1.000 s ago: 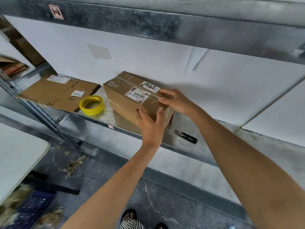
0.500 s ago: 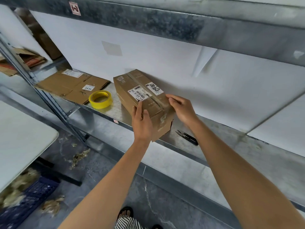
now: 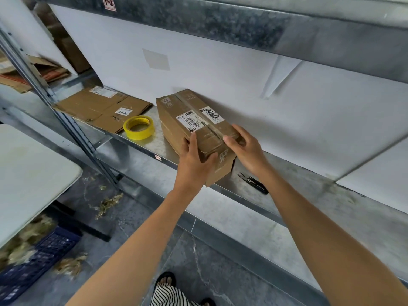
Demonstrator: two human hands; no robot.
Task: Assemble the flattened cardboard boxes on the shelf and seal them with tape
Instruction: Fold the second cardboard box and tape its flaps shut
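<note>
An assembled brown cardboard box (image 3: pixel 189 120) with white labels and a tape strip along its top lies on the metal shelf (image 3: pixel 136 149). Its near end juts over the shelf's front edge. My left hand (image 3: pixel 194 160) grips the near left corner of the box, thumb on the end face. On the top right edge, near that same end, rests my right hand (image 3: pixel 245 146). A yellow tape roll (image 3: pixel 138 127) lies flat just left of the box. Flattened cardboard boxes (image 3: pixel 103 109) lie further left on the shelf.
Small black snips (image 3: pixel 254 183) lie on the shelf right of the box, under my right forearm. A white panel backs the shelf. A pale table (image 3: pixel 26 173) stands lower left, with a dark blue crate (image 3: pixel 37 257) and scraps on the floor beneath it.
The box's near end has shifted toward the shelf's front edge. My left hand moved from the end face to the left corner; my right hand slid onto the top right edge.
</note>
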